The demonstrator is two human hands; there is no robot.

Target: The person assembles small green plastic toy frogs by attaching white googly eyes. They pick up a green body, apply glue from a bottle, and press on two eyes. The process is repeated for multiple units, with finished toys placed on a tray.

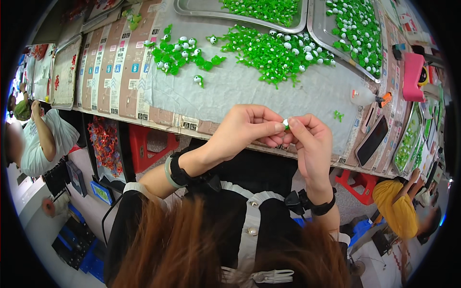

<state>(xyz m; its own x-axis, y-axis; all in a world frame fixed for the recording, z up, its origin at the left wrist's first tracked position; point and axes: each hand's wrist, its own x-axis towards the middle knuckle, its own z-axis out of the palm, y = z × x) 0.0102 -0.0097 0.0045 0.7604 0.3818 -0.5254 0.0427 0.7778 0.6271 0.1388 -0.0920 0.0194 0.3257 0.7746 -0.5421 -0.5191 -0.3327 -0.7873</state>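
reddish hair (192, 240) | both hands: left hand (245, 127), right hand (312, 139) pinch small green-white plastic piece (286, 123) | glossy green pieces (269, 53) on grey cloth (249, 86)

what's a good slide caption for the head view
Both hands pinch a small green-and-white piece over a table strewn with similar pieces.

1. We see a small assembly workshop: a cardboard-covered surface (120, 72) heaped with green plastic parts (269, 53).
2. Metal trays (317, 29) hold more at the far side.
3. Other workers (41, 139) sit to the left and right.
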